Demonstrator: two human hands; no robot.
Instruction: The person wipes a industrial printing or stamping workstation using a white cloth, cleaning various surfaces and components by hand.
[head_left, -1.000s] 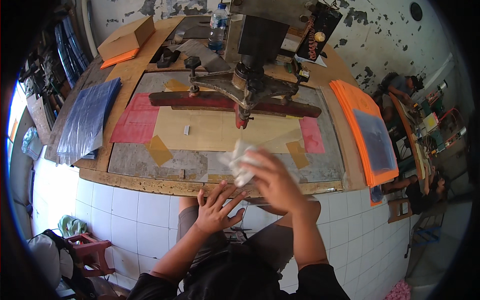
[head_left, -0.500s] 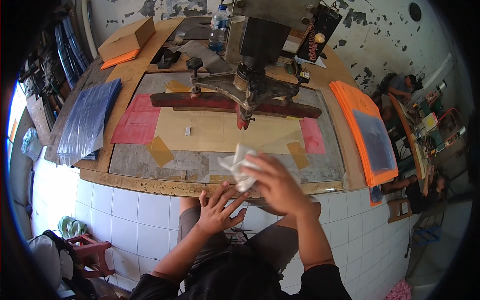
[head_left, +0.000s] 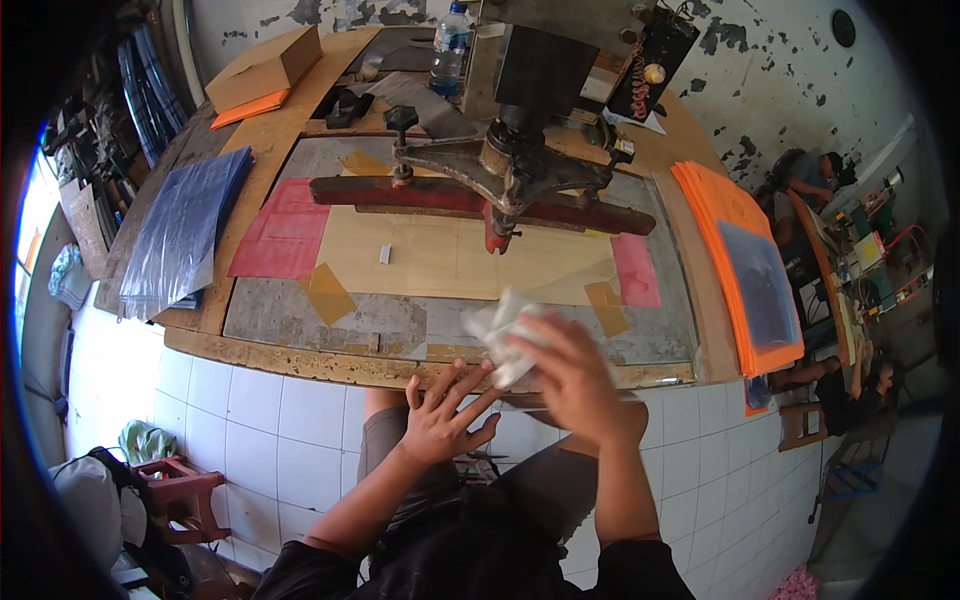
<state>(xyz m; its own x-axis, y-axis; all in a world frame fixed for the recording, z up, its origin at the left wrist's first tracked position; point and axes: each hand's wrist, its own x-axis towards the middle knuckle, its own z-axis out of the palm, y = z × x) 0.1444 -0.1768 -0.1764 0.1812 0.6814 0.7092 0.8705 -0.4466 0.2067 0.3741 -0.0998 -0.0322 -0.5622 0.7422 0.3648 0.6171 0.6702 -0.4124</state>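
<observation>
A crumpled white cloth [head_left: 498,335] is gripped under bent fingers of the right hand [head_left: 580,385], just beside the left hand [head_left: 440,425], whose empty fingers are spread at the worn, wood-edged surface [head_left: 270,356]; loose folds are best tucked in, clear of those fingertips.

Right hand [head_left: 572,375] gripping white cloth [head_left: 508,335], left hand [head_left: 445,415] at table edge [head_left: 300,364], red press bar [head_left: 430,194] beyond
</observation>
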